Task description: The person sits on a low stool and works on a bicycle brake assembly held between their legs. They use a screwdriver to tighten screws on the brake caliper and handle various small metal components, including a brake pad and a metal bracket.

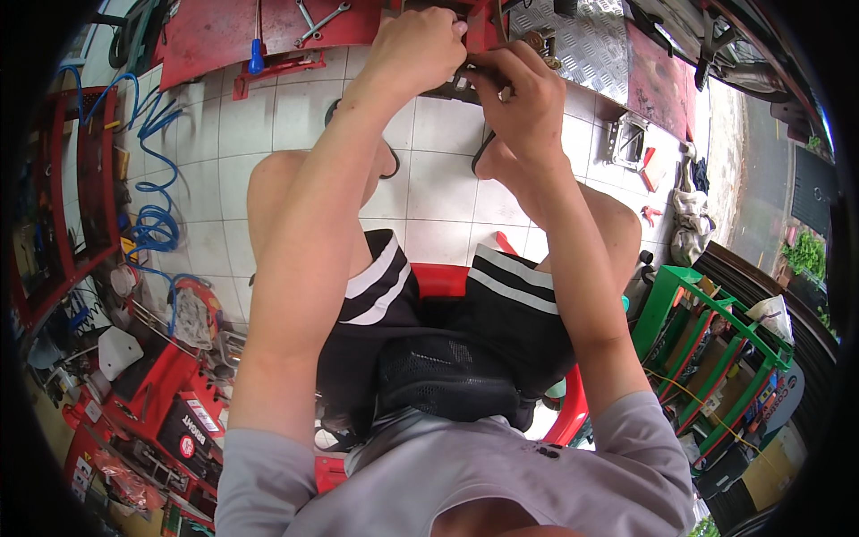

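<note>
Both my hands meet at the top middle, in front of a red metal frame (480, 27). My left hand (419, 49) is closed with its back toward me, and what its fingers grip is hidden. Close beside it, the curled fingers and thumb of my right hand (530, 100) pinch a small dark part, too covered to name. Brassy metal pieces (542, 46) show just behind the right knuckles. To the left, a screwdriver with a blue handle (256, 59) and wrenches (322, 24) lie on a red metal platform (210, 38).
I sit on a red plastic stool (440, 280) over a white tiled floor (438, 192). A coiled blue air hose (154, 228) hangs at left, near a red rack (105, 170). Diamond-plate metal (573, 40) lies beyond my right hand. A green shelf (667, 300) stands at right.
</note>
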Available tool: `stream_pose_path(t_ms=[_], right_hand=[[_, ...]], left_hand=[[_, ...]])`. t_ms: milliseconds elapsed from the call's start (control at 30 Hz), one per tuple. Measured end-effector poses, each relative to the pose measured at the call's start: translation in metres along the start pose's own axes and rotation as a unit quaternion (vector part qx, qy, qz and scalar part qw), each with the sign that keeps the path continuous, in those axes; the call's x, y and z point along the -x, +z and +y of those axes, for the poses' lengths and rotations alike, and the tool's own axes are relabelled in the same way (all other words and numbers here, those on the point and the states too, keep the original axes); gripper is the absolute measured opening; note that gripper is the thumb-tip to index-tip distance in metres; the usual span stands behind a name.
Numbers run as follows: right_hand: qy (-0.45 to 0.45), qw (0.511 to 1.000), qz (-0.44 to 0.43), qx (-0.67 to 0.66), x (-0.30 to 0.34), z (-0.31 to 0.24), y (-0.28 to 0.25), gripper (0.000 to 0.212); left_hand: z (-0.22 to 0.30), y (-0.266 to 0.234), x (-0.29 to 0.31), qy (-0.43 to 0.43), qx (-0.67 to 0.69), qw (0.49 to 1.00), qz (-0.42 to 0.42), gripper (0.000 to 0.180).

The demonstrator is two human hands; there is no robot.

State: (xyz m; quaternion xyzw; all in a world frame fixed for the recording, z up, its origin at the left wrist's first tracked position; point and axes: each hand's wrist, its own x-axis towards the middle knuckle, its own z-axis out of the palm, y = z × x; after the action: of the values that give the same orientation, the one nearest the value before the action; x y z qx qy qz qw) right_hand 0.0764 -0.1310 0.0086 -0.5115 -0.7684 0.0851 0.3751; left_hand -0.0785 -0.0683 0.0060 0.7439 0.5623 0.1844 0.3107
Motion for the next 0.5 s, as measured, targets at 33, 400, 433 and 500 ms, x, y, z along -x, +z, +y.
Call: stream_pose_path(t_ms=[33,400,433,500], right_hand=[[0.005,1.000,-0.002,0.006,0.001,0.001,0.001,0.016],[0.017,0.999,-0.017,0.026,0.001,0.003,0.001,0.017],[0.020,1.000,-0.017,0.005,0.000,0.001,0.000,0.018],[0.025,0.999,-0.015,-0.037,-0.003,-0.003,-0.004,0.018]], left_hand=[[-0.001,0.001,0.000,0.003,-0.005,1.000,0.005,0.028],[-0.001,0.001,0.001,0.025,-0.020,0.999,0.021,0.029],[0.001,0.000,0.002,0.011,-0.019,0.999,0.026,0.027],[0.008,-0.002,0.006,-0.016,-0.017,0.999,0.036,0.024]])
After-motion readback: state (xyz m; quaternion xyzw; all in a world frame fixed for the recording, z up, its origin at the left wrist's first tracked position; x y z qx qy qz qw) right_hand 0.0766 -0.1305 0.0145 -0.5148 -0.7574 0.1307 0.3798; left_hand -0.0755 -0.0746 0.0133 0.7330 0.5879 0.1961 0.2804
